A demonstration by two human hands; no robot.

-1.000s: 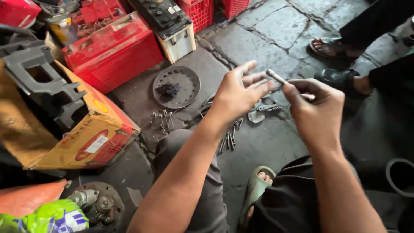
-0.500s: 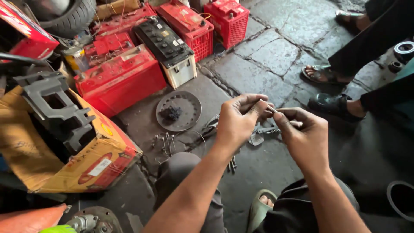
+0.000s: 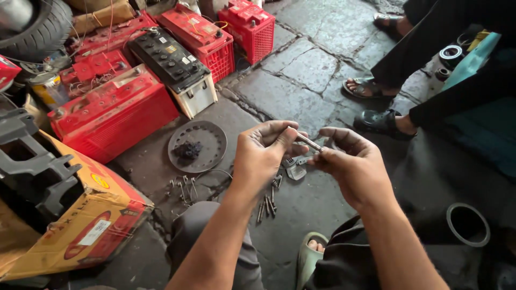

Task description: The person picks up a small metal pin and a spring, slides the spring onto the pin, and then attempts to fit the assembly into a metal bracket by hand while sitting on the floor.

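Now both hands meet over the stone floor, pinched on one thin metal rod: the left hand grips its upper end between thumb and fingertips, and the right hand grips the lower end, fingers curled. The rod slants between them, just above a small wrench lying on the floor.

Compared with a second ago, the hands have drawn closer together and lower in view; the left hand's fingers, then spread wide, are now folded onto the rod. The view has also pulled back and tipped up, so more red batteries and a black-topped battery show beyond the hands than before.

Left of the wrench lies a round perforated metal disc with a dark clump at its middle, unchanged in place. Below the wrench a scatter of bolts lies on the floor, more of them toward the disc. Far left of the wrench sits a yellow and red cardboard box holding a black plastic part. Right of the wrench stand another person's sandalled feet.
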